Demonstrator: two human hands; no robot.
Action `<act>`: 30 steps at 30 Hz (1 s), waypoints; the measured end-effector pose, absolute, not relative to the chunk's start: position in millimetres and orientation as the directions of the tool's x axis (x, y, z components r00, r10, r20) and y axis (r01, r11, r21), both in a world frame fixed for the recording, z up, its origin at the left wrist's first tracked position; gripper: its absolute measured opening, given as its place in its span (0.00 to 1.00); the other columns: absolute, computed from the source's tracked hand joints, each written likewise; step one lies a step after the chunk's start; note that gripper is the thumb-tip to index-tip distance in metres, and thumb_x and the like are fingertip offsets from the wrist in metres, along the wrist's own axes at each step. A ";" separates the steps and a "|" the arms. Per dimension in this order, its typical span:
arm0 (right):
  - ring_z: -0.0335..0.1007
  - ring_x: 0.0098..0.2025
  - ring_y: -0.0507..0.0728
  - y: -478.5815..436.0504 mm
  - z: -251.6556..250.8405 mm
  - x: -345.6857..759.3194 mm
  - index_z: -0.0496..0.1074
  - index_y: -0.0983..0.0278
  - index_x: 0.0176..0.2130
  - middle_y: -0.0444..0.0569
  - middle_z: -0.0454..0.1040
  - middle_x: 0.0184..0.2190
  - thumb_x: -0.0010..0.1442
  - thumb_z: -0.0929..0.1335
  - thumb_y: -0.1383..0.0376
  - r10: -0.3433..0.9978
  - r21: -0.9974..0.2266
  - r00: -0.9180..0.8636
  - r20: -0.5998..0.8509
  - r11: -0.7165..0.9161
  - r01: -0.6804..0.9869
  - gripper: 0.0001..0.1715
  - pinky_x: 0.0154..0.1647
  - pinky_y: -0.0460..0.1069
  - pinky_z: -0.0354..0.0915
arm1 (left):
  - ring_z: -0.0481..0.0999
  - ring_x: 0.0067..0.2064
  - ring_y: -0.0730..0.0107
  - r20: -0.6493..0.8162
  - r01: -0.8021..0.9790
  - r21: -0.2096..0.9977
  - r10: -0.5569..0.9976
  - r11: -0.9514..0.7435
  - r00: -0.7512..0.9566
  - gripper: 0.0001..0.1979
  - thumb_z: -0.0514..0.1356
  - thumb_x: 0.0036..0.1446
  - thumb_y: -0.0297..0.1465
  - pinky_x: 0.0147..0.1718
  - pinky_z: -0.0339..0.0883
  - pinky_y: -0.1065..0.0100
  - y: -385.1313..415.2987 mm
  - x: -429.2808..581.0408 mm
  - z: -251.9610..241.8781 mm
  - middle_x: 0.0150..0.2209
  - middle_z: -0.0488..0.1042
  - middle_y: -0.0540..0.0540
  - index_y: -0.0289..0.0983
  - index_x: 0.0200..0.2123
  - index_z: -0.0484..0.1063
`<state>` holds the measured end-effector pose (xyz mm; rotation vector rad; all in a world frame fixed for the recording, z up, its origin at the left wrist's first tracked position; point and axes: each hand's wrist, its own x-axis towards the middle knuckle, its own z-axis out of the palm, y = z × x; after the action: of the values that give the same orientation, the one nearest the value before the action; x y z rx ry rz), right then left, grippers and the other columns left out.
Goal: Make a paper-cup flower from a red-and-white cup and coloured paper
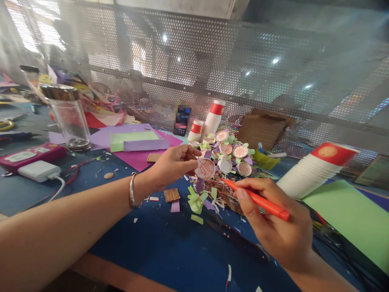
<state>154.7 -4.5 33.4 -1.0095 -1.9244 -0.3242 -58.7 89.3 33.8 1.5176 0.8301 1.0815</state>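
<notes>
Between its thumb and fingers, my left hand [179, 165] pinches a white paper disc [205, 168] marked with red lines. My right hand [276, 219] grips a red-orange marker [258, 198], its tip just right of the disc and pointing left. Behind both hands is a pile of similar round discs [225, 149] with green and purple paper pieces. Below the held disc, light green paper strips [196, 202] lie on the blue table [158, 247]. Dark-handled scissors [243, 240] rest left of my right hand.
A stack of red-and-white paper cups [319, 168] leans at the right beside a green sheet [349, 215]. More cups [213, 117] and a phone [182, 120] stand behind. At left are a glass jar [69, 117] and white charger [39, 170]. Folded cardboard [263, 127] rests against the perforated screen.
</notes>
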 end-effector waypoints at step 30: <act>0.70 0.49 0.65 -8.9 15.8 128.2 0.72 0.65 0.58 0.57 0.75 0.49 0.64 0.70 0.54 0.602 -0.185 -0.755 0.258 0.798 0.573 0.29 0.50 0.61 0.69 | 0.70 0.28 0.77 0.156 0.133 0.966 0.913 -0.220 0.377 0.06 0.62 0.55 0.31 0.28 0.65 0.73 101.8 -65.5 30.2 0.27 0.71 0.51 0.34 0.34 0.71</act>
<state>128.2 -8.9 15.8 -0.9002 -2.6825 0.1354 -65.5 101.8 30.2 1.6313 0.9474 0.9711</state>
